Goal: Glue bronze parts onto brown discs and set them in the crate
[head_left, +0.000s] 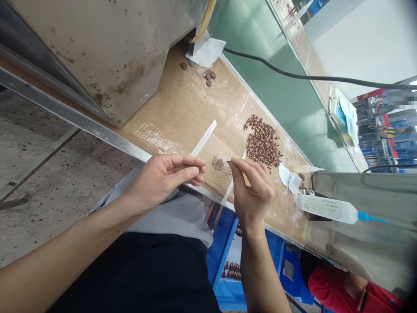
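Note:
My left hand (174, 174) hovers above the front edge of the bench, thumb and fingertips pressed together; anything between them is hidden. My right hand (254, 189) is closed in a pinch, with a tiny dark piece just showing at its fingertips, too small to name. Between the two hands, a small round clear-and-brown piece (219, 163) lies on the cardboard (208, 152), close to the right fingertips. Beyond the right hand spreads a heap of small copper-coloured parts (263, 141).
Several brown discs (209, 77) lie near white paper (208, 51) at the back. A stained metal housing (107, 52) stands left. At right lies a white bottle with a blue nozzle (329, 208). Blue crates (224, 256) sit below the bench; a person's red sleeve (335, 282) shows lower right.

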Motion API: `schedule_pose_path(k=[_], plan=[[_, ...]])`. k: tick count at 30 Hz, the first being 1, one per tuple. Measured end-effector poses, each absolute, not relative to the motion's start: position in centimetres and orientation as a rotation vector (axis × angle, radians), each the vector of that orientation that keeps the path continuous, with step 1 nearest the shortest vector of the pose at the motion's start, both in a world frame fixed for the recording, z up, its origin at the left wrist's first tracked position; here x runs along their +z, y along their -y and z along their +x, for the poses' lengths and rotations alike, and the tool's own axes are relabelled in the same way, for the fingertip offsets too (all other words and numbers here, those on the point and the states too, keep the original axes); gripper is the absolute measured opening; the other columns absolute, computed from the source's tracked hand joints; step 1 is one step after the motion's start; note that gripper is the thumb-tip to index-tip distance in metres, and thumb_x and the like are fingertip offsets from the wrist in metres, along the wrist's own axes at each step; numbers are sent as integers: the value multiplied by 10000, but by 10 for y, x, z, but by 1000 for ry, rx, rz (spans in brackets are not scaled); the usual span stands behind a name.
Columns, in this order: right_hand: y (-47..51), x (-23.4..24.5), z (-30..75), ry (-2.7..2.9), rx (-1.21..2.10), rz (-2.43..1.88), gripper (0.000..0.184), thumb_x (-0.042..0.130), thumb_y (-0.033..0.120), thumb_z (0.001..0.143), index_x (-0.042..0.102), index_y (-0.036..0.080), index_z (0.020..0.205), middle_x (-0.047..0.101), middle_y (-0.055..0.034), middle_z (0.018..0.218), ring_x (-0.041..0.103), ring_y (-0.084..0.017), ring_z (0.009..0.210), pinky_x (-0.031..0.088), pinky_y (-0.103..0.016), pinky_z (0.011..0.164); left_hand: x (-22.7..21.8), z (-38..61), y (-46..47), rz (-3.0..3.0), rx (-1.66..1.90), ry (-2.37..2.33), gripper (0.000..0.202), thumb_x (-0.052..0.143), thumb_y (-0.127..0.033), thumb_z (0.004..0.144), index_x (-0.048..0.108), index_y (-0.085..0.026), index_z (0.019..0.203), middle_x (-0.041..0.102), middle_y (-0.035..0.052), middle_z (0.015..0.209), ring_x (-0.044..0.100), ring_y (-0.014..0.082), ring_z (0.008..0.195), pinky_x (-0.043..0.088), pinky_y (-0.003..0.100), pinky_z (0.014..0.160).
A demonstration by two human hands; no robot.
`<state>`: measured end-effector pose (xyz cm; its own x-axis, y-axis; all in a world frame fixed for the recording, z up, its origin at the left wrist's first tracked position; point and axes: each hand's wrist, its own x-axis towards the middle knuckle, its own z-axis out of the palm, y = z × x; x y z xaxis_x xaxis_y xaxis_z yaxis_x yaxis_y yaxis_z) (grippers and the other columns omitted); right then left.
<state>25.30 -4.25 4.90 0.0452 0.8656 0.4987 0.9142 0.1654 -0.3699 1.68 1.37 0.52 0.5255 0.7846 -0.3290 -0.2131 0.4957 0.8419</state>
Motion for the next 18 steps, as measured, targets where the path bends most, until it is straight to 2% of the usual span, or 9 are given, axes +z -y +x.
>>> schedule_pose_path(k=[5,14,18], plan=[[43,47,253,1788,-56,-1664,206,739,187,1110,860,340,1179,872,-19,1107,801,-248,978,621,-455,952,7,17,-13,812,700,-779,260,884,-395,1004,885,-241,1213,882,51,1016,838,201,948,690,300,940],[45,50,250,1578,-35,-1658,106,781,247,1092,869,305,1105,878,-21,1035,811,-244,924,645,-448,890,4,18,-13,822,714,-793,228,889,-385,1004,888,-248,1185,885,49,1038,840,195,976,679,284,963],[48,44,253,1600,1,-1656,132,788,212,1084,870,307,1126,876,-18,1055,806,-237,937,637,-418,882,4,18,-13,832,706,-802,234,890,-392,1003,888,-249,1188,890,50,1039,847,194,976,673,275,964]])
